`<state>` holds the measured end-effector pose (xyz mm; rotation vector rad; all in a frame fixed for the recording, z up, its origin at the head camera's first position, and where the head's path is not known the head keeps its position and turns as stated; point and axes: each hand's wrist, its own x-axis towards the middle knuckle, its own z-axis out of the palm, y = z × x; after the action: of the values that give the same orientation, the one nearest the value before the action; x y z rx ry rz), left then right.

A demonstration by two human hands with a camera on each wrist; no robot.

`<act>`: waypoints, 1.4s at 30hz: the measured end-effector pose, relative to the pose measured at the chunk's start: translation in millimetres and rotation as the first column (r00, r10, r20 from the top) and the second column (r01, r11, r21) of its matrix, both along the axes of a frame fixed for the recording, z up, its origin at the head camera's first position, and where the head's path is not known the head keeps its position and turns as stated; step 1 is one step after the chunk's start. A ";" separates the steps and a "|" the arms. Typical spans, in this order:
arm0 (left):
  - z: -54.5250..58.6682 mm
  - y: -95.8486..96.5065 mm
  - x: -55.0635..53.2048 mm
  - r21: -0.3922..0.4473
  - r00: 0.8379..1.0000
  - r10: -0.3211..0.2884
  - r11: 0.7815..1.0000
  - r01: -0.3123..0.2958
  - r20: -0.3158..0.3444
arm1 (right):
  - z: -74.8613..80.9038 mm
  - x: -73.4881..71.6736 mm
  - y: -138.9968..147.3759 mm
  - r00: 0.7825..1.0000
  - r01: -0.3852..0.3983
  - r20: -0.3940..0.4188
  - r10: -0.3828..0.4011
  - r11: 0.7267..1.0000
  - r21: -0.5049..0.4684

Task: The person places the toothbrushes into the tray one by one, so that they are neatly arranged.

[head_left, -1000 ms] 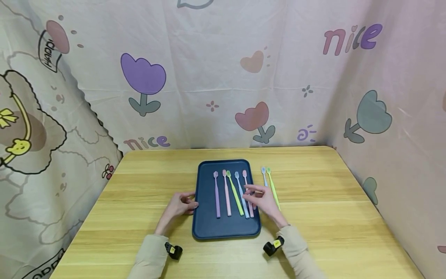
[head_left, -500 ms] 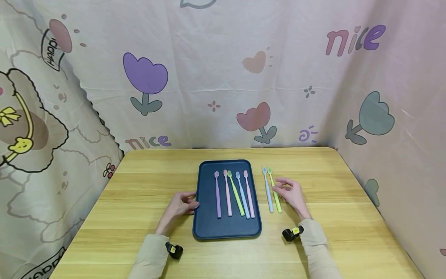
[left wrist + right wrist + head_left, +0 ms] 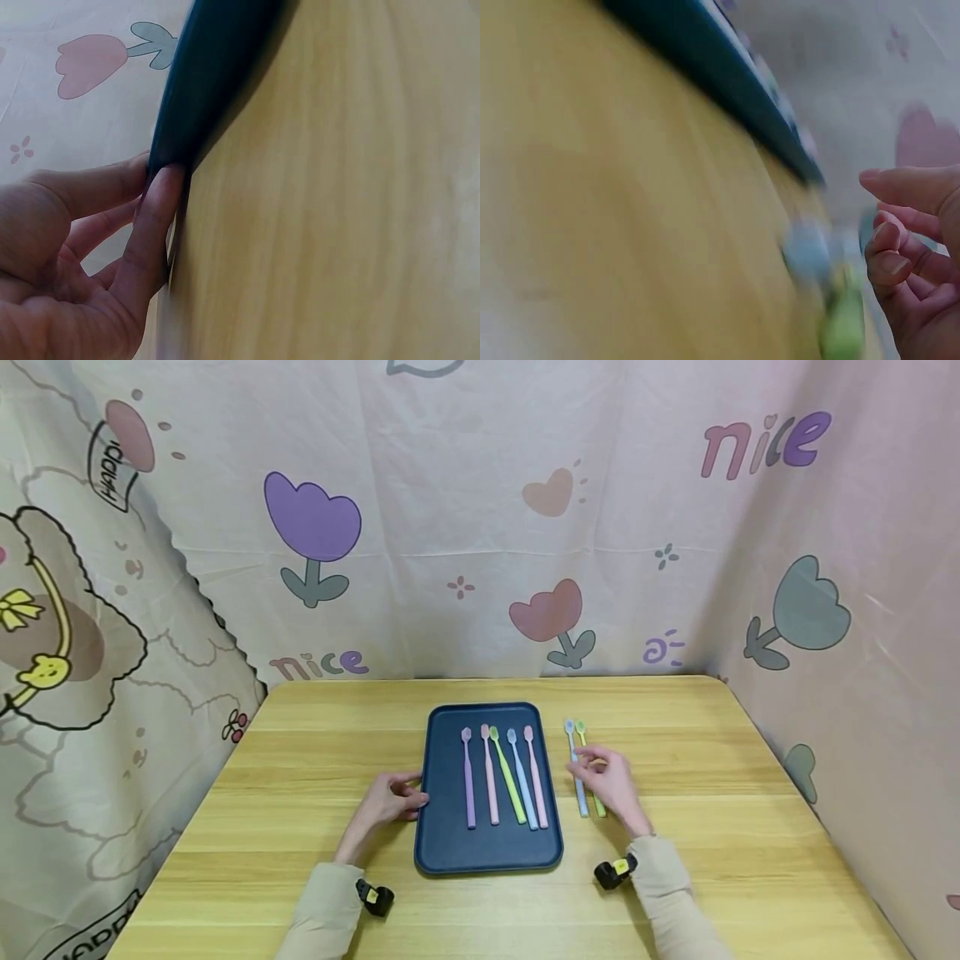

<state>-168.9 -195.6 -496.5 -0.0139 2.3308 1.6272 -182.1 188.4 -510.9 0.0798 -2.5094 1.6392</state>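
My left hand (image 3: 393, 799) grips the left rim of a dark blue tray (image 3: 442, 850); the left wrist view shows thumb and fingers (image 3: 156, 206) on either side of that edge. On the tray lie several toothbrushes side by side: a purple one (image 3: 469, 789), two pink, a green (image 3: 510, 787) and a blue one (image 3: 526, 795). To the right of the tray, a blue toothbrush (image 3: 581, 802) and a green toothbrush (image 3: 600, 807) lie on the table. Over these two hovers my right hand (image 3: 611, 781), fingers loosely bent with nothing between them, partly hiding both handles.
The wooden table (image 3: 300, 735) extends on both sides of the tray. Behind it hangs a printed curtain (image 3: 420, 527), with more cloth at left and right. Each wrist wears a small black camera (image 3: 375, 900).
My right hand has moved right from over the tray to beside the green toothbrush, then slightly left over the blue and green pair. The left hand has stayed on the rim.
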 end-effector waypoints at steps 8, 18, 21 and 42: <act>-0.7 -1.3 -1.7 0.004 1.000 0.003 1.000 -0.004 0.010 | 7.5 15.0 -96.7 0.982 -0.165 -0.072 0.174 0.980 0.110; 0.9 -0.2 0.9 0.019 1.000 -0.007 1.000 0.007 0.003 | 3.8 22.7 -143.1 0.973 -0.133 -0.134 0.187 0.933 0.334; -0.2 -0.9 -0.1 0.035 1.000 -0.021 0.999 0.021 0.004 | 1.3 21.5 -145.8 0.967 -0.125 -0.168 0.192 0.931 0.343; -1.3 -0.3 -1.6 0.032 1.000 -0.002 0.999 0.002 0.006 | -4.6 18.9 -149.5 0.974 -0.075 -0.170 0.149 0.921 0.382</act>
<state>-170.5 -195.9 -497.8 -0.0099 2.2997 1.6609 -163.1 38.8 -515.5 0.4131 -2.6639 1.0972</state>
